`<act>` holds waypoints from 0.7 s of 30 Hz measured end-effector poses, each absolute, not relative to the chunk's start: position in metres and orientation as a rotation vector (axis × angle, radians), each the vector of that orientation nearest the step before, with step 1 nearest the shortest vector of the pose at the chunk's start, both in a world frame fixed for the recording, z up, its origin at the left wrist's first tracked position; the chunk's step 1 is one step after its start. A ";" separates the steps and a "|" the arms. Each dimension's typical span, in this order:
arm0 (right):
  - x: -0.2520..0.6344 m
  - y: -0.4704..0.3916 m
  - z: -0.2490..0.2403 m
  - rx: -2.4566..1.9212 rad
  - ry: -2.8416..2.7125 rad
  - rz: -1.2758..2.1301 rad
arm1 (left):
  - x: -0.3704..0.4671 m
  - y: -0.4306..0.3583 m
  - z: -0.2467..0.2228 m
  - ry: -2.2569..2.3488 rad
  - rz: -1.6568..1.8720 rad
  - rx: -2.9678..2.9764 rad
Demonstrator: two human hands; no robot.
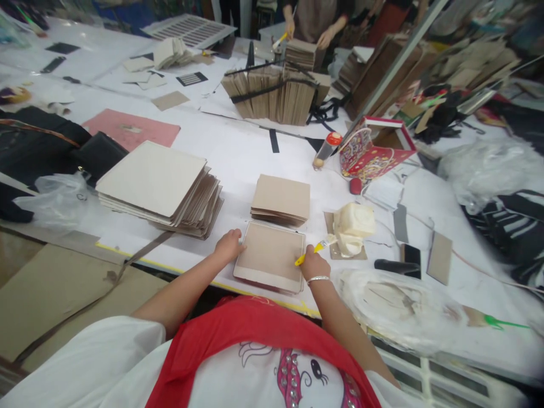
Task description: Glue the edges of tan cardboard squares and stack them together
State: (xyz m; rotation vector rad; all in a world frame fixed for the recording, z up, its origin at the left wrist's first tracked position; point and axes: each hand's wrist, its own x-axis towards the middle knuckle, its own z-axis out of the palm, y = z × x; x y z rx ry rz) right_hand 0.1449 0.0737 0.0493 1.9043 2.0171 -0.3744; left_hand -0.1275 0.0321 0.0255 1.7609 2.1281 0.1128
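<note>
Cardboard panel (272, 255) between hands; yellow brush (317, 247) in right grip (313, 264).

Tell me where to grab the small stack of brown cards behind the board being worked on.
Grip the small stack by its near long edge, coming from the person's side with the left hand. It lies flat, that edge faces the person, and the board in front is low. The right hand holds a yellow brush.
</note>
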 end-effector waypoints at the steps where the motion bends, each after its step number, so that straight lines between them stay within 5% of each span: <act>1: 0.148 0.076 0.058 1.940 2.035 -0.354 | -0.125 0.032 0.029 2.121 0.087 1.869; 5: 0.149 0.084 0.092 2.140 2.316 -0.475 | -0.105 0.030 0.033 1.812 0.099 2.349; 12: 0.064 0.106 0.071 2.121 2.077 -2.104 | -0.061 0.019 0.021 1.502 0.048 2.473; 21: 0.117 0.115 0.035 2.586 1.722 -2.048 | -0.060 0.017 0.019 1.537 0.026 2.461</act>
